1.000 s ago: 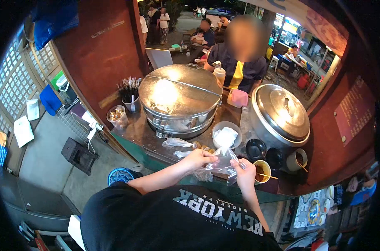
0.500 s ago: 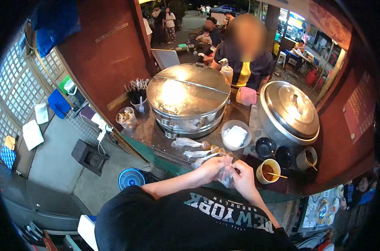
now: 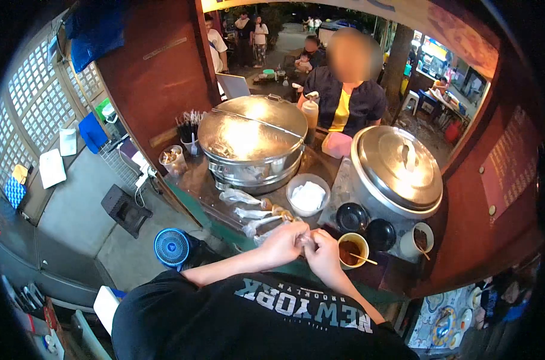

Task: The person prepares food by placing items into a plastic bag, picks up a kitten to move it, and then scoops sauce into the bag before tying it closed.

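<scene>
My left hand (image 3: 286, 245) and my right hand (image 3: 324, 257) meet at the counter's near edge, fingers pinched together on a clear plastic bag that is mostly hidden now. Just beyond my left hand lie several tied clear plastic bags (image 3: 239, 197) with brown contents at one end. A translucent bowl (image 3: 323, 207) holding white material stands past my hands. Close to the right of my right hand is a cup (image 3: 360, 240) of reddish-brown sauce with a stick in it.
A large round steamer (image 3: 251, 138) and a lidded pot (image 3: 398, 171) occupy the counter. Two black bowls (image 3: 351, 217) and another cup (image 3: 415, 242) sit at right. A person (image 3: 335, 99) faces me across the counter. A blue fan (image 3: 172, 247) is at lower left.
My view has shifted, so the counter items appear further left. My hands have drawn together, and the bag that hung below them is now mostly hidden.
</scene>
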{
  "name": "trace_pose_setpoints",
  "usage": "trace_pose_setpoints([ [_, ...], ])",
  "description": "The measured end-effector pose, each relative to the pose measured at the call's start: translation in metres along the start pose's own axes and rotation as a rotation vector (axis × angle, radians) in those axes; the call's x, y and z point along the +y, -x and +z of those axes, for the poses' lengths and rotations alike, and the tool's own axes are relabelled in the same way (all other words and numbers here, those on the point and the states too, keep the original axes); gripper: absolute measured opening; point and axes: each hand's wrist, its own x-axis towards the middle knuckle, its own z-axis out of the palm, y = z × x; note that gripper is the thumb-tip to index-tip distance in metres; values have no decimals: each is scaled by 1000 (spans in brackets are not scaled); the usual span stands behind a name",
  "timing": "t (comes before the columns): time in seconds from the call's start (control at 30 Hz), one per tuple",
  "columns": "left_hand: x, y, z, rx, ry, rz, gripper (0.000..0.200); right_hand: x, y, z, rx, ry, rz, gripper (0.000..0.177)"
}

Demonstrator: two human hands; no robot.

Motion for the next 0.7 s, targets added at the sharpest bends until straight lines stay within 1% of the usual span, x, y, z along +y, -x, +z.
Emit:
trace_pose_setpoints([
  [0.07, 13, -1, 3, 108, -235, 17, 21, -2, 5, -17, 60, -271, 72, 8],
  [0.1, 18, -2, 5, 143, -280, -80, 23, 4, 8, -23, 15, -478, 138, 12],
  [0.13, 12, -2, 7, 233, -393, -66, 25, 16, 13, -27, -116, -881, 240, 16],
  [0.2, 10, -5, 5, 324, -394, -184, 28, 21, 18, -28, -123, -1279, 392, 17],
  [0.3, 5, -4, 7, 216, -30, -471, 30, 14, 17, -38, -196, -1460, 559, 7],
  [0.33, -4, -2, 12, 208, 270, -486, 32, 17, 18, -37, -232, -1195, 510, 9],
  [0.37, -19, 1, 20, 198, 569, -493, 33, 21, 19, -37, -261, -931, 456, 14],
  [0.4, -20, 2, 21, 186, 869, -490, 35, 23, 19, -36, -285, -669, 397, 20],
  [0.43, -18, 6, 22, 166, 1024, -532, 38, 21, 18, -36, -230, -524, 452, 23],
  [0.47, -17, 6, 22, 140, 1165, -549, 36, 18, 17, -37, -174, -377, 505, 27],
  [0.5, -14, 5, 21, 113, 1308, -566, 34, 38, 21, -30, -77, -371, 489, 27],
  [0.53, -13, 6, 19, 83, 1452, -583, 32, 42, 19, -26, 21, -365, 476, 26],
  [0.57, -21, 6, 17, -29, 1450, -442, 36, 40, 20, -28, 68, -179, 477, 24],
  [0.6, -16, 2, 12, -84, 1393, -464, 40, 45, 21, -25, 68, -18, 468, 16],
  [0.67, 5, -8, 7, -187, 902, -303, 39, 11, 7, -23, 352, 21, 86, 11],
  [0.7, 5, -10, 11, -152, 636, -204, 33, 12, 6, -22, 252, 83, 9, 12],
])
